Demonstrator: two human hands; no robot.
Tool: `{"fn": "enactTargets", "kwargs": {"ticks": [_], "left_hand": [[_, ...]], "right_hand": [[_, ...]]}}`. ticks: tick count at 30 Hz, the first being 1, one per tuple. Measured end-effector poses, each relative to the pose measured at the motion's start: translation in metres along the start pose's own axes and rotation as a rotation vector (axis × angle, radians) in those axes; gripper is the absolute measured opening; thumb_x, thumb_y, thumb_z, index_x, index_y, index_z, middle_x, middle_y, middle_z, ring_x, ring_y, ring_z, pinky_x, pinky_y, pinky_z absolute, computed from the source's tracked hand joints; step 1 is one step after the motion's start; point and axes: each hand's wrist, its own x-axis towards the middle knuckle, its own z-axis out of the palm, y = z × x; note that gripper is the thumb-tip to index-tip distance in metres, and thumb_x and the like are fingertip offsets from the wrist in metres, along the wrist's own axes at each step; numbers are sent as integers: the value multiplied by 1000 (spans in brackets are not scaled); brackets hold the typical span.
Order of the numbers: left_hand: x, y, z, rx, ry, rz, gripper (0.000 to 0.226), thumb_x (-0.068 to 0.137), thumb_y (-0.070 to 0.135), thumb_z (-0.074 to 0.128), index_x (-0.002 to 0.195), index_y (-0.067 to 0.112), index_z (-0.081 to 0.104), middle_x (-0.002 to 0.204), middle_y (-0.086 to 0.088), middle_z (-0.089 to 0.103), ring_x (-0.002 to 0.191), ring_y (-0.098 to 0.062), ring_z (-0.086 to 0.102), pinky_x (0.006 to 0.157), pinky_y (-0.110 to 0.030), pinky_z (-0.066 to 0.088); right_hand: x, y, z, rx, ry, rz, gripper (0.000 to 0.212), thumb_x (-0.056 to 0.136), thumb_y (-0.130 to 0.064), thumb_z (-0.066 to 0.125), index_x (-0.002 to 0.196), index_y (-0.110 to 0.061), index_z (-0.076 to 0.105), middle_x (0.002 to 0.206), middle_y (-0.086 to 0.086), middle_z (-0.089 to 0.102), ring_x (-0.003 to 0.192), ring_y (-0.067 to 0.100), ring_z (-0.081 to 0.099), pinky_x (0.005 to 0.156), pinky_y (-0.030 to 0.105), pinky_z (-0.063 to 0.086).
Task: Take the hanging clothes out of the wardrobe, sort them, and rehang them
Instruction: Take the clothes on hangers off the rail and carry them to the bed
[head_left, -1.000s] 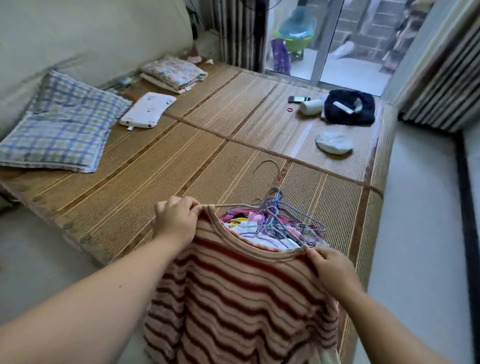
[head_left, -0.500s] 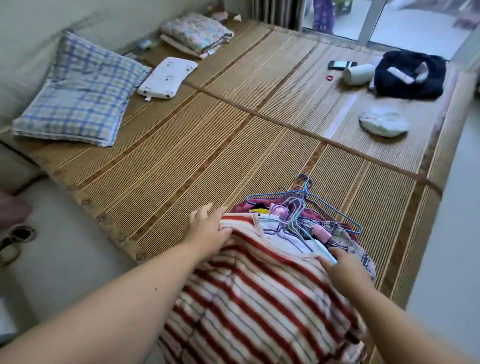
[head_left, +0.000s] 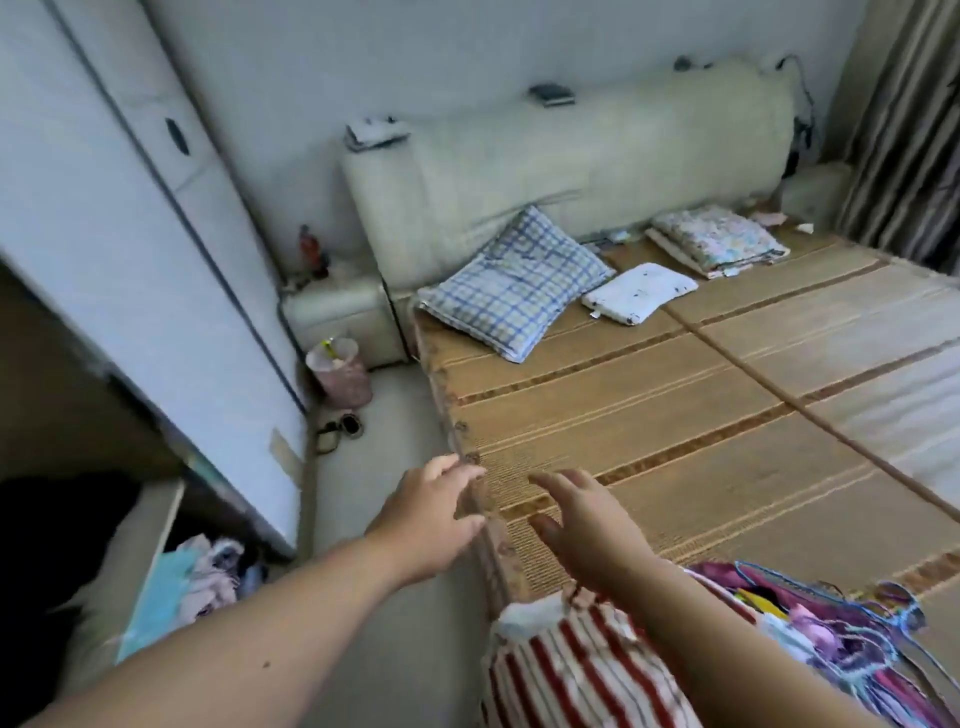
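Note:
A red-and-white striped top (head_left: 576, 670) lies on the near corner of the bed, on a heap of clothes with blue and purple wire hangers (head_left: 852, 629) at the lower right. My left hand (head_left: 431, 514) hovers empty over the bed's edge, fingers spread. Beside it, my right hand (head_left: 587, 525) is also empty with fingers apart, raised just above the striped top. The white wardrobe (head_left: 130, 218) stands at the left with its door open; a dark garment (head_left: 47, 545) and folded items (head_left: 202, 571) show inside at the bottom left.
The bed carries a bamboo mat (head_left: 675, 415), a blue checked pillow (head_left: 514, 280), a small white pillow (head_left: 639, 291) and a folded floral blanket (head_left: 717, 239). A pink bin (head_left: 340, 371) and slippers (head_left: 337, 428) sit on the floor between wardrobe and bed. Curtains (head_left: 904, 130) hang at right.
Both hands have let go of the striped top, which now lies on the clothes heap. My view has swung left toward the wardrobe, and both hands reach out empty.

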Motion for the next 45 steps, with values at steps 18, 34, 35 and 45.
{"fn": "enactTargets", "kwargs": {"ticks": [18, 34, 35, 45], "left_hand": [[-235, -196, -301, 375, 819, -389, 59, 84, 46, 55, 139, 40, 34, 154, 6, 20, 139, -17, 20, 114, -34, 19], [-322, -186, -481, 939, 1502, -448, 62, 75, 20, 68, 134, 14, 51, 153, -14, 27, 144, -26, 15, 117, -37, 14], [-321, -185, -489, 941, 1542, -488, 69, 77, 21, 68, 141, 13, 43, 157, -13, 15, 145, -20, 4, 118, -34, 8], [-306, -178, -550, 1096, 1723, -1031, 93, 83, 30, 62, 151, 14, 1, 159, -6, -3, 145, -25, 8, 112, -32, 15]], "right_hand": [[71, -445, 43, 25, 41, -911, 54, 86, -38, 58, 137, -36, 41, 142, -7, 39, 124, 13, 47, 100, 22, 37], [117, -711, -3, 409, 45, -1317, 54, 86, -46, 60, 135, -34, 43, 126, -1, 51, 106, 15, 54, 86, 23, 40], [123, -725, -6, 432, 35, -1331, 54, 86, -46, 60, 135, -33, 43, 127, -1, 52, 109, 15, 54, 87, 23, 39], [188, -854, -3, 607, -361, -1459, 53, 97, -28, 47, 146, -13, 32, 141, 10, 48, 125, 23, 50, 101, 29, 38]]}}
